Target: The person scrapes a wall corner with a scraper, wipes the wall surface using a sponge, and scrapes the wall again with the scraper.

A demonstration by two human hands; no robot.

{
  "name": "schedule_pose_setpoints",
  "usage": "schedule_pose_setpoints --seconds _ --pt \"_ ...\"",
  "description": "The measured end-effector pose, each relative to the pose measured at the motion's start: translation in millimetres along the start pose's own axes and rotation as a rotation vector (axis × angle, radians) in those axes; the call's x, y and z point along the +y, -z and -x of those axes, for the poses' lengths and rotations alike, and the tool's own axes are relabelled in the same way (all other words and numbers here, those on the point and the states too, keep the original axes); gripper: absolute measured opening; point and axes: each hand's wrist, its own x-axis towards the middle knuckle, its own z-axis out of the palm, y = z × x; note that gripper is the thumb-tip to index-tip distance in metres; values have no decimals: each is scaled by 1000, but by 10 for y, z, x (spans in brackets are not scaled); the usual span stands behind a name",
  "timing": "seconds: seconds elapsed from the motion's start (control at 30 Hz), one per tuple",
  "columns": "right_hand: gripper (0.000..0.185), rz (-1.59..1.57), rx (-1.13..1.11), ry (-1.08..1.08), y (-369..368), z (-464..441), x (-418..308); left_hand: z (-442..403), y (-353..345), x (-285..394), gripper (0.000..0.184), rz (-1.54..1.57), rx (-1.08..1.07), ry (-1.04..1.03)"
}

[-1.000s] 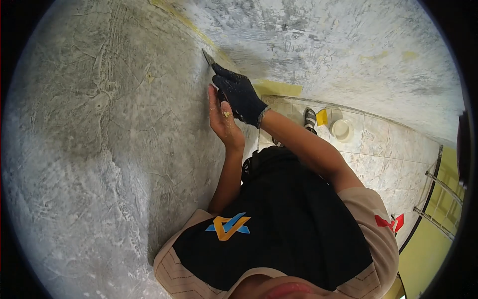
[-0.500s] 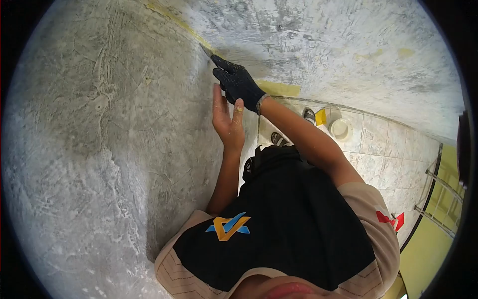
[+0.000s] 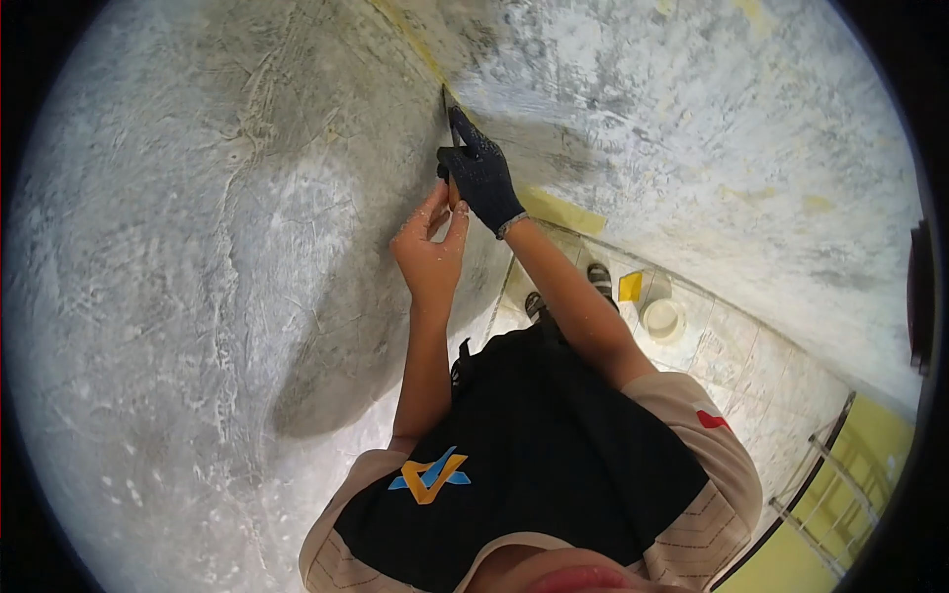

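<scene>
In a dark knitted work glove, my right hand (image 3: 481, 178) is closed around a putty knife (image 3: 446, 97). The narrow blade points up into the corner where the rough grey wall (image 3: 326, 198) meets the whitish wall (image 3: 672, 119). Yellow paint (image 3: 420, 47) runs along that corner line. Below the glove, my bare left hand (image 3: 430, 247) has its thumb and fingers pinched at the lower end of the knife's brown handle. Specks of white dust cover its fingers. The glove hides most of the handle.
On the tiled floor (image 3: 732, 346) stand a white bucket (image 3: 663, 320) and a yellow piece (image 3: 631, 287), close to my sandalled feet (image 3: 600, 279). A yellow strip (image 3: 561, 211) lines the wall's lower part. Metal rails (image 3: 830, 484) show at the lower right.
My left hand has come from open and apart to pinching the handle end. The blade tip sits slightly further right in view, still at the corner. The camera view has turned.
</scene>
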Motion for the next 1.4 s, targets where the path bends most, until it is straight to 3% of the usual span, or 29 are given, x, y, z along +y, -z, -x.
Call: schedule_pose_setpoints --seconds 0.07,0.13,0.43,0.5,0.57,0.63,0.67,0.73,0.83,0.9,0.93,1.0,1.07,1.13,1.27,1.33,1.37,1.4 --pt "65 -119 13 29 -25 -24 -21 -35 17 12 39 -2 -12 95" --pt "61 -253 47 -77 -36 -31 -31 -56 17 30 39 -9 -28 195" --pt "57 -123 -240 110 414 -122 -13 -192 -142 235 43 -153 -211 323" --pt "56 -110 -292 110 516 -122 -48 -122 -217 224 44 75 -161 312" --pt "56 -99 -349 120 608 -126 -146 -49 -262 264 44 112 -101 306" --pt "57 -424 -393 -204 773 -89 -387 37 -291 314 44 147 -49 299" --pt "57 -418 -413 -204 852 -78 -489 70 -316 298 44 148 32 301" --pt "58 -594 -497 -438 1009 -62 -659 61 -368 291 44 156 130 302" --pt "62 -575 -655 -542 1213 -27 -794 -53 -526 326 51 374 217 267" --pt "70 -553 -820 -579 1309 -50 -804 -192 -650 425 54 545 192 416" --pt "70 -536 -845 -582 1348 -38 -789 -237 -686 395 54 555 218 409" --pt "75 -527 -867 -599 1452 -1 -812 -285 -788 381 53 793 61 577" --pt "76 -483 -922 -592 1568 3 -797 -251 -954 355 46 926 85 603" --pt "77 -420 -896 -560 1634 15 -846 -265 -1146 308 45 1221 177 628" --pt "76 -89 -794 -493 1690 57 -849 -241 -1365 302 46 1155 297 619" --pt "70 408 -771 173 1782 100 -649 -280 -1444 234 48 1032 402 542" --pt "70 427 -782 171 1776 144 -755 -306 -1469 221 48 1052 411 545" --pt "65 660 -734 286 1727 208 -934 -341 -1482 213 51 971 433 526"
